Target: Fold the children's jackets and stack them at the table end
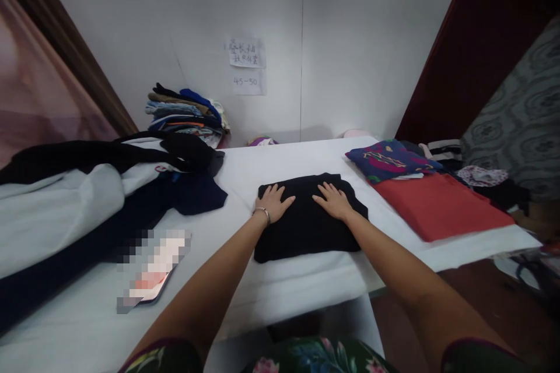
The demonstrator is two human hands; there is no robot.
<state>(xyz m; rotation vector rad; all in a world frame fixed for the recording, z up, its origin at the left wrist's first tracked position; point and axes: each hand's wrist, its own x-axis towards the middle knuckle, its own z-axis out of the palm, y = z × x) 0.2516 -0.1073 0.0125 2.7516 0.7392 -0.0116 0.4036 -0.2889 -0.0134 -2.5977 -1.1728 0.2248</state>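
A folded black garment (pixel 306 233) lies flat near the front edge of the white-covered table (pixel 289 163); its exact kind cannot be made out. My left hand (pixel 272 203), with a bracelet at the wrist, rests on its left part, fingers spread. On the right part of the same garment lies my right hand (pixel 335 201), palm down and fingers apart. Neither hand grips anything.
Loose dark and white clothes (pixel 105 186) are heaped at the left, beside a partly blurred phone (pixel 160 271). A folded red cloth (pixel 441 204) and a patterned blue garment (pixel 389 160) lie at the right. Stacked clothes (pixel 186 111) stand by the wall.
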